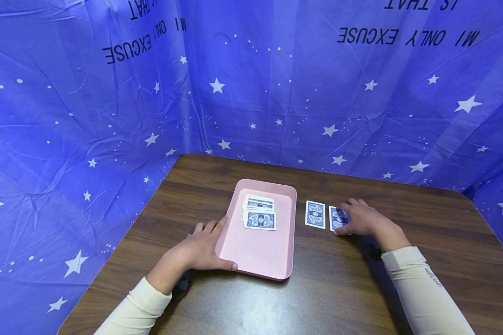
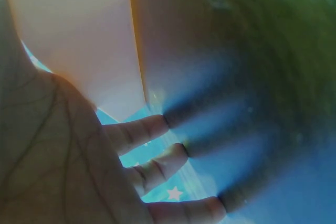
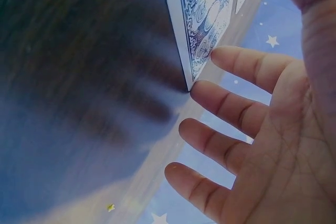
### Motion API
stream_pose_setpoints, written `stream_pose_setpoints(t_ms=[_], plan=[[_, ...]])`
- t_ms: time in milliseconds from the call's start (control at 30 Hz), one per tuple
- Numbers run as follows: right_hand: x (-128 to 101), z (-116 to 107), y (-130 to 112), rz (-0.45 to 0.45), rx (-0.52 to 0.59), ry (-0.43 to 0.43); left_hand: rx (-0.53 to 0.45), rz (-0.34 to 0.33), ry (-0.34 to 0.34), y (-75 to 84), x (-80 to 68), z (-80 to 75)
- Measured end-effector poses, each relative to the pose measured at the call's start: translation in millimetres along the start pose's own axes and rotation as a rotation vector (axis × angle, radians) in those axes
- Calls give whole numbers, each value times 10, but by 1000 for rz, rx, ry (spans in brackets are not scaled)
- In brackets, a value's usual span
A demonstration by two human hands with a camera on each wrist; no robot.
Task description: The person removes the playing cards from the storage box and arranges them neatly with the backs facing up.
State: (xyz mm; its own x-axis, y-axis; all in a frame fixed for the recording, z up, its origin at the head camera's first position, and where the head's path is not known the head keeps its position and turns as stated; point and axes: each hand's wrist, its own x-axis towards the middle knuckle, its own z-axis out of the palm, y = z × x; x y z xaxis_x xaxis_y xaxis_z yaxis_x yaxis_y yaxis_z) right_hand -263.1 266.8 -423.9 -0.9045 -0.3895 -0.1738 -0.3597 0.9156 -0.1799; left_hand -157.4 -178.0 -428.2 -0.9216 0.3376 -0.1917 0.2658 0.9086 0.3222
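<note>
Partly, right hand (image 1: 362,218) hides one card (image 1: 337,217) — edge showing.

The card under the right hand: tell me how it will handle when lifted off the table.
The card lies flat on the table, so it probably slides before an edge lifts. It looks thin, likely light and bendy. The fingers touch its edge.

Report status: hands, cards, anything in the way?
Left hand open, resting against pink tray edge. Right hand open, fingers on right face-down card; second card beside it, apart. Loose card stack in tray. Nothing blocking.
</note>
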Motion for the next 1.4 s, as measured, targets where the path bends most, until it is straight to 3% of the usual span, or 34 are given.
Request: stream_pose_setpoints(t_ms=[700, 1400], plan=[[10, -101, -74, -29, -43, 49, 6, -2, -2, 5, -1, 4], [223, -449, -634, -232, -127, 114, -3, 0, -12, 9, 1, -26]])
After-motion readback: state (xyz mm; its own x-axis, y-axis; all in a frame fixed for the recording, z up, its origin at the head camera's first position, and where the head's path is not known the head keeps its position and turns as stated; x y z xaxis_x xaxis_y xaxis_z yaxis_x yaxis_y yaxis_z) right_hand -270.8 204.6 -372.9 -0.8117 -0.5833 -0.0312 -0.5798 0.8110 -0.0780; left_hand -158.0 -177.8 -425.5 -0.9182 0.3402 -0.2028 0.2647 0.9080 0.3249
